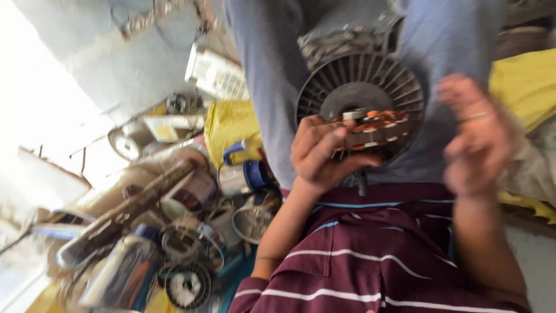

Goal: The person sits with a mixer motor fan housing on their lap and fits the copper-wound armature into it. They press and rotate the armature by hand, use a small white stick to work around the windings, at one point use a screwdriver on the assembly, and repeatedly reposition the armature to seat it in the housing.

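Although the head camera's view was blurred and seemed turned upside down, the largest thing in it was the person's own body: grey trouser legs (272, 87) filling the twelve o'clock part and a maroon striped shirt (370, 261) spreading across six o'clock; at about nine o'clock lay a crowded heap of metal parts (156, 232), cans, round grilles and a long rusty bar (133, 206), with a yellow sack (229, 124) just behind it and another yellow cloth (527, 81) at two o'clock; between the legs, near the centre, stood a dark round finned motor housing (370, 81); in front of it, touching or nearly touching its face, was a smaller wound stator (373, 128) with orange-copper coils. The left hand (318, 153) was closed around the stator's lower edge, fingers curled over it and thumb beneath; the right hand (478, 136), at three o'clock and apart from both parts, was smeared by motion, fingers loosely spread and holding nothing that could be made out; a ring seemed to show on one finger. Judging from this, the one-handed grip looked like the weak point; the stator could slip and drop into the lap or heap, and its thin windings could be scraped against the housing's fins if it were pushed in crooked.
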